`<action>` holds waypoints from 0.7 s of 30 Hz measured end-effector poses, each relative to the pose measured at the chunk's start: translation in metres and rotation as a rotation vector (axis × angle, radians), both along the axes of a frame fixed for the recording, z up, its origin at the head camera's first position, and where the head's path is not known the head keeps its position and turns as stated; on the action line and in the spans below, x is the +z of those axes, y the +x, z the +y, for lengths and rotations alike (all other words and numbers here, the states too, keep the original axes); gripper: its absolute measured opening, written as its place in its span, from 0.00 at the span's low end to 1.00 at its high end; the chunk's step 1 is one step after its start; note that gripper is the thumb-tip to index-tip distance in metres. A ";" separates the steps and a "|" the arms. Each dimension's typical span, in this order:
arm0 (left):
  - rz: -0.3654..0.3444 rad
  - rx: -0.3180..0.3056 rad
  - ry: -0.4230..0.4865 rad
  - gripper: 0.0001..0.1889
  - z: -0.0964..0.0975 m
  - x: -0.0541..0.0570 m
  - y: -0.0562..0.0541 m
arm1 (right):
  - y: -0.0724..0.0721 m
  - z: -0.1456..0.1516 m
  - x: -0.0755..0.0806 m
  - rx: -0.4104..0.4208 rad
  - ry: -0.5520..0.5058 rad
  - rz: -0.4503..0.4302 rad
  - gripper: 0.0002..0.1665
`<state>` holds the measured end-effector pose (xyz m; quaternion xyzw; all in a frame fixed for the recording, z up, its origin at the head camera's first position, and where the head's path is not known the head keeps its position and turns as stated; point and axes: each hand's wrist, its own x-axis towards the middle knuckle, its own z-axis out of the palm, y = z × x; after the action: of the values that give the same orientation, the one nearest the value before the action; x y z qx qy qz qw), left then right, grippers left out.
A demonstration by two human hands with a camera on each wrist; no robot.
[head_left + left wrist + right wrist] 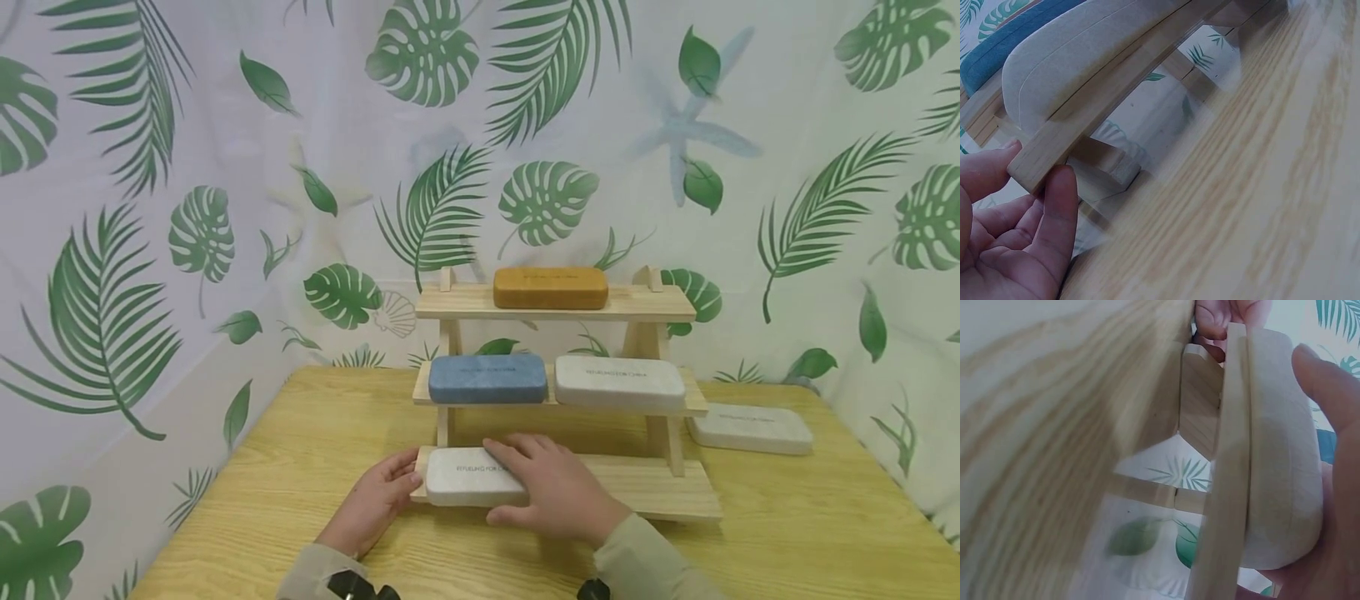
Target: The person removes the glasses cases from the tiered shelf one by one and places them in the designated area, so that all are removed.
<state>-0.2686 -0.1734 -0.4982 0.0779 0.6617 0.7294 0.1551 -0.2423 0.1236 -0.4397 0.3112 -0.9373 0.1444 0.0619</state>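
Left hand (375,502) pinches the pale wooden three-tier rack (648,485), near left; right hand (557,487) grasps the near white rounded-oblong case (467,482), which a nearward tug could topple.

Indoor spot, a nook-like setup; home, shop or office can't be told. Wood-grain surface (255,483) sits against a pale printed covering (480,196) that runs behind it and along both sides, wrinkled in places. Print is beachy-tropical: palm fronds (435,208), monstera leaves (549,200), a blue starfish (678,125), a scallop shell (395,314). On the surface, a three-tier wooden rack (652,487) with orange, blue and white cases (487,379) on and beside it, so it looks like a small tabletop display.
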 end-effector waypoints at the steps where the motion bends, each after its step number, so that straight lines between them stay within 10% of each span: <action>1: -0.003 0.000 0.000 0.35 0.000 0.000 0.000 | 0.000 -0.001 -0.001 -0.002 -0.001 0.000 0.54; 21: 0.007 -0.002 -0.011 0.35 0.001 0.001 0.002 | -0.002 -0.011 -0.013 -0.070 -0.020 0.113 0.53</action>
<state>-0.2667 -0.1724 -0.4971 0.0804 0.6661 0.7254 0.1539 -0.2439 0.1128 -0.4526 0.2852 -0.9411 0.1337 0.1228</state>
